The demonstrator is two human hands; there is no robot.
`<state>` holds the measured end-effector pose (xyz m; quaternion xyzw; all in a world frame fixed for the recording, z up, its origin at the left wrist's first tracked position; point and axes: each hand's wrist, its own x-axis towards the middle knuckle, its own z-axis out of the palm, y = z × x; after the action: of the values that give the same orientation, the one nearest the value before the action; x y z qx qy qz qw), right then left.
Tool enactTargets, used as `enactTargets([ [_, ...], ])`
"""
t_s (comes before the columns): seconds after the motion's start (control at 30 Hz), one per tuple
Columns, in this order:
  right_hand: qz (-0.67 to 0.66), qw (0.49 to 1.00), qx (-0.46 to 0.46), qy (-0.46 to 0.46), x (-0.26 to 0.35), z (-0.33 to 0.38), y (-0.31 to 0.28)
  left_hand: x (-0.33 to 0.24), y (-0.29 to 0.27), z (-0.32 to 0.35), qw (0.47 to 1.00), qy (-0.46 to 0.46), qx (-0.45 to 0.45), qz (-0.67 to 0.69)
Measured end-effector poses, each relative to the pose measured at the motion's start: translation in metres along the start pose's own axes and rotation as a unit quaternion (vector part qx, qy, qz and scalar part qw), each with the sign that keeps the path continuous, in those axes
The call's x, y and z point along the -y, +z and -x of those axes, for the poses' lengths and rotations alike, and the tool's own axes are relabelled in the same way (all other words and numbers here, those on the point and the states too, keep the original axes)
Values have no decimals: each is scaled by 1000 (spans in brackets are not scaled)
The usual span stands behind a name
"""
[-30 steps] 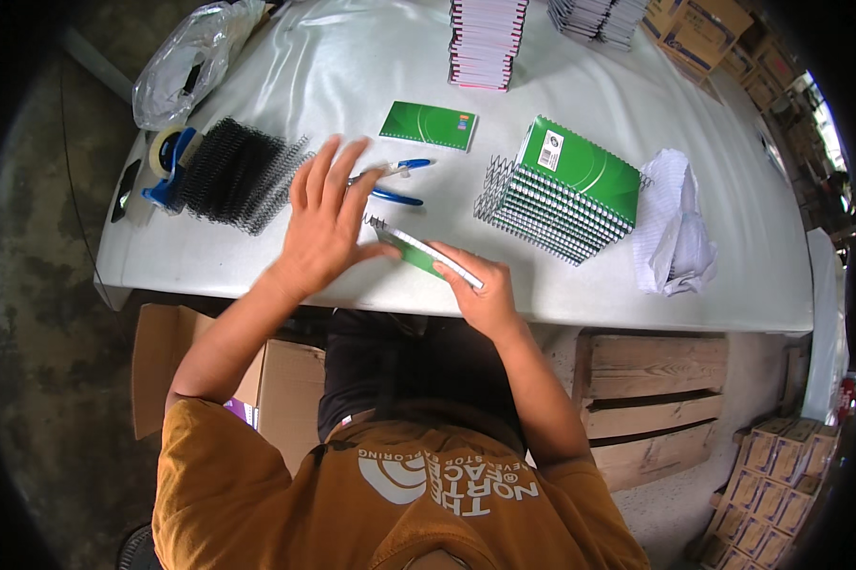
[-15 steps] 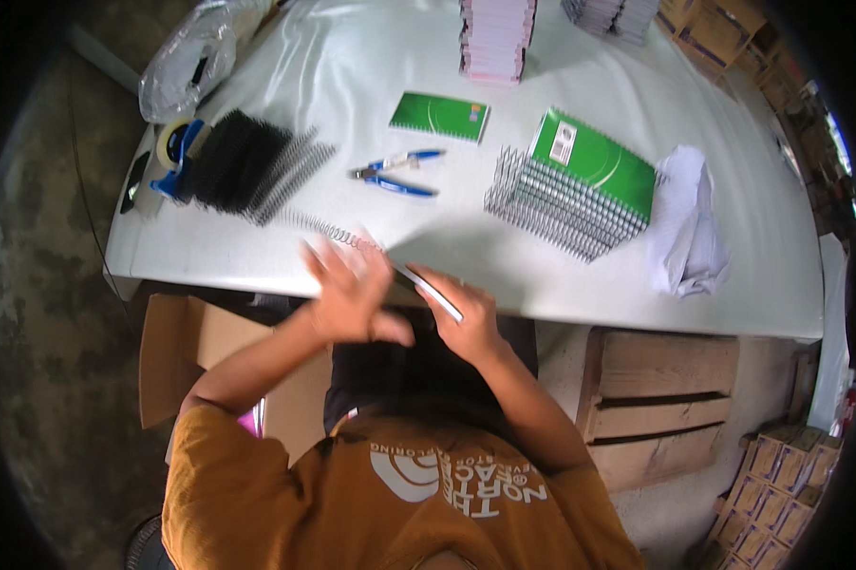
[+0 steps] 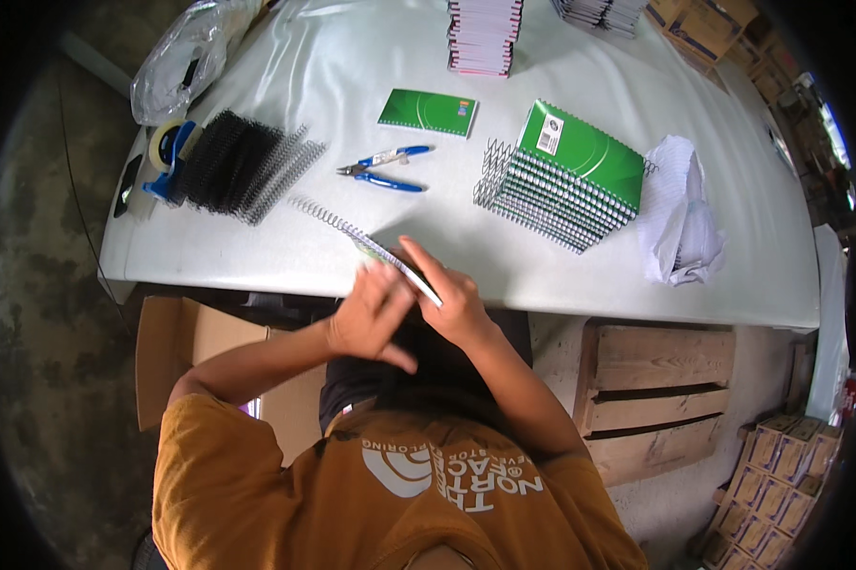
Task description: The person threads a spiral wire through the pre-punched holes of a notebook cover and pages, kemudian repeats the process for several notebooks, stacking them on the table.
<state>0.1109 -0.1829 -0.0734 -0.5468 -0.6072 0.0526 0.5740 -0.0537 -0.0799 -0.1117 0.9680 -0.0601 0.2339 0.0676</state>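
Note:
In my right hand [image 3: 458, 304] is a thin notebook [image 3: 424, 286], held edge-up just over the table's near edge. A spiral wire coil [image 3: 325, 216] runs along its spine and sticks out past its far left end. My left hand [image 3: 369, 312] is at the notebook's left side, its fingertips by the spine and its thumb stretched away; the fingers are slightly blurred. Beyond the hands lie blue-handled cutting pliers [image 3: 385, 180], jaws pointing left. Farther back is a single green spiral notebook [image 3: 428, 111].
To the right stands a stack of green spiral notebooks [image 3: 589, 157] beside crumpled white paper [image 3: 682, 214]. Dark wire coils [image 3: 233, 166] lie left, next to a blue tape dispenser [image 3: 165, 166]. A page stack [image 3: 485, 38] stands far back. Below the table are a cardboard box [image 3: 157, 361] and a wooden pallet [image 3: 656, 366].
My left hand has come down and right, off the coil's middle to the notebook's spine. The coil now lies farther along the spine, with less sticking out. The right hand keeps its hold.

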Motion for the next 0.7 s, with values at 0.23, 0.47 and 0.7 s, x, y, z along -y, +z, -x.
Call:
enactTargets([
  [0.23,-29,999,13,-45,4,-5,7,15,-14,-22,986,-92,-78,-115],
  [0.47,-37,998,44,-37,-2,-1,12,13,-44,-77,961,-115,-190,-165],
  [0.7,-194,969,22,150,-10,-4,-3,-21,-47,-73,990,-79,-75,-89],
])
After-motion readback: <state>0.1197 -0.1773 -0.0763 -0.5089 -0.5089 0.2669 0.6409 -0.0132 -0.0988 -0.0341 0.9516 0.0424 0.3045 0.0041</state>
